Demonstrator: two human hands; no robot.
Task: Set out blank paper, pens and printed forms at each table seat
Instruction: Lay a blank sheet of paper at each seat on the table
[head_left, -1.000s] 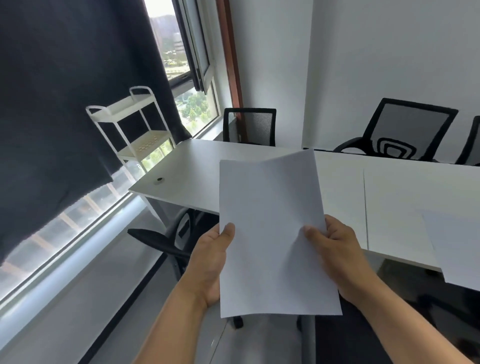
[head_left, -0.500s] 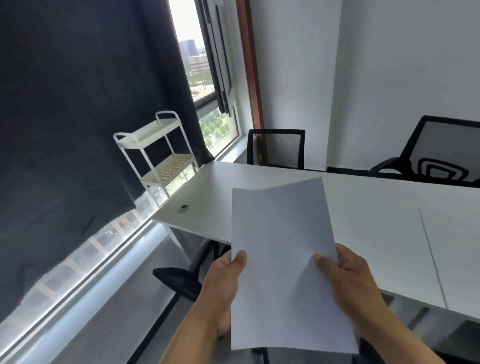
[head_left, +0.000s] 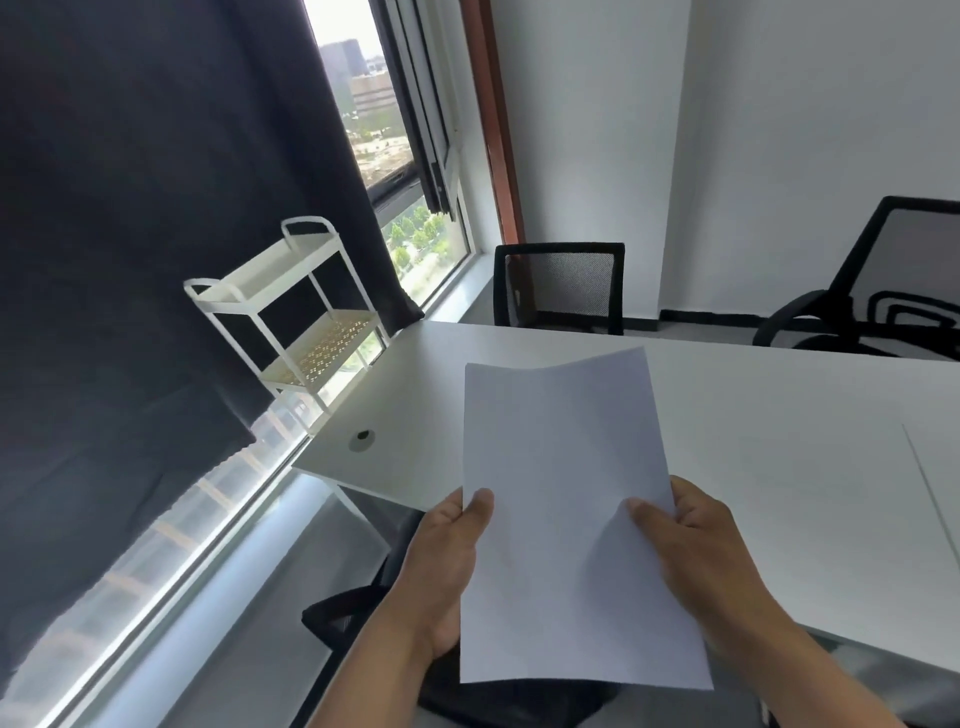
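Blank sheet of paper (head_left: 566, 519) showing no writing, left hand (head_left: 441, 566) and right hand (head_left: 701, 561) pinching its side edges, thumbs on top, white table (head_left: 779, 441) just beyond the hands

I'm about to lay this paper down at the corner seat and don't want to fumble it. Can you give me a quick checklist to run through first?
1. Paper held on both sides: ok, left hand and right hand each pinch an edge.
2. Sheet flat: not ok, its top edge curls slightly.
3. Table surface near the corner free for it: ok, only a small round cable port sits there.
4. Seat present at this spot: ok, a black chair sits below the table edge.
5. One sheet or several in hand: cannot tell.
6. Pens and printed forms within reach: cannot tell, none in view.
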